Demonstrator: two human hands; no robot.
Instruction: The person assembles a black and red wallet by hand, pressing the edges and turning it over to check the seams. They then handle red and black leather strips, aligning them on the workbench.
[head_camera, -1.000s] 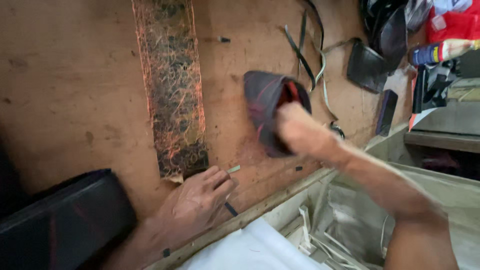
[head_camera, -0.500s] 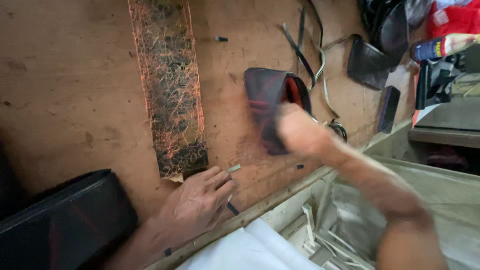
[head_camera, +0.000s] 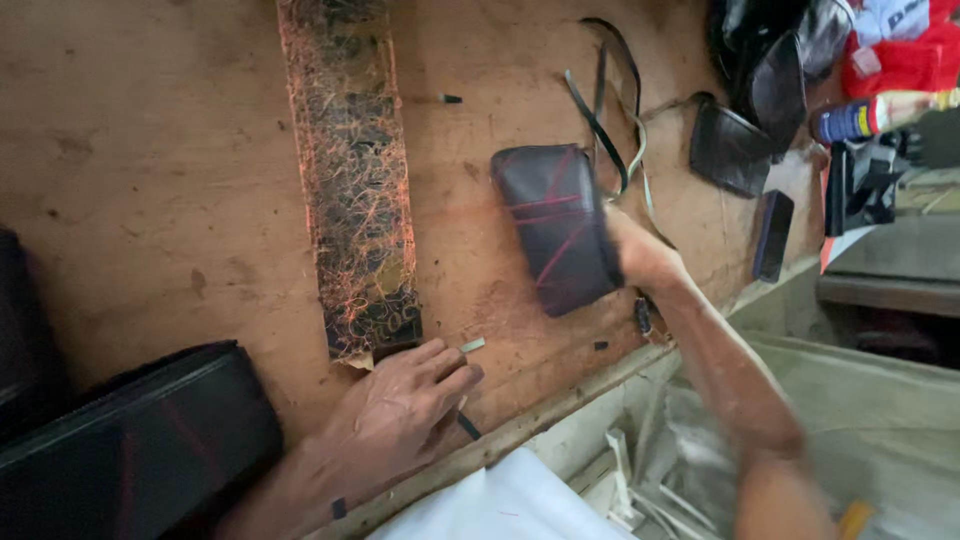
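My right hand (head_camera: 640, 250) grips the near edge of a dark leather pouch piece (head_camera: 555, 225) with red lines across it, pressed flat on the wooden bench (head_camera: 150, 150). My left hand (head_camera: 400, 420) rests on the bench near its front edge, fingers curled over a thin knife-like tool (head_camera: 472, 345) whose pale tip sticks out past the fingertips. Just beyond those fingers ends a long strip of black material with an orange web pattern (head_camera: 350, 200).
A dark padded block (head_camera: 140, 440) lies at the lower left. Black straps (head_camera: 600, 110), dark leather pieces (head_camera: 730, 150), a spray can (head_camera: 870, 115) and a small black bar (head_camera: 772, 235) crowd the far right. A white sheet (head_camera: 500, 500) hangs below the bench edge.
My right hand has turned the leather piece from folded, with its red inside showing, to flat with the dark face up. My left hand has stayed in place.
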